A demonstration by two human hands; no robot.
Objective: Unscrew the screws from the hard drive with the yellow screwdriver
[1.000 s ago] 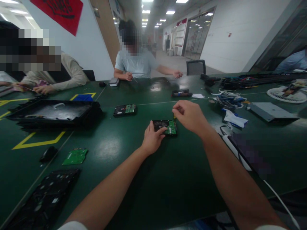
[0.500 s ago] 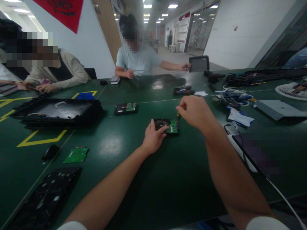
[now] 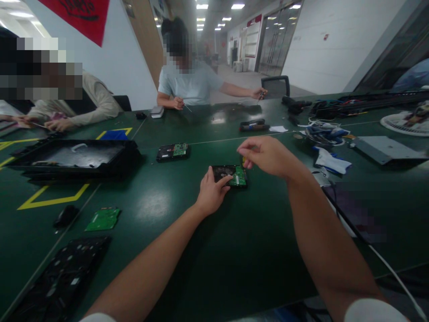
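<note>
Red banner on a wall, black chair beyond the table, flat grey case.

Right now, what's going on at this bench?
Someone's left hand holds a hard drive flat, green side up. Their right hand pinches a small tool, partly yellow, at the drive's right end; tip contact isn't clear. Further left are a second drive and a loose green circuit board. Opposite, a co-worker holds a thin tool.

Ceiling lights (rectangular, white) shine near glass doors and pale wall.
</note>
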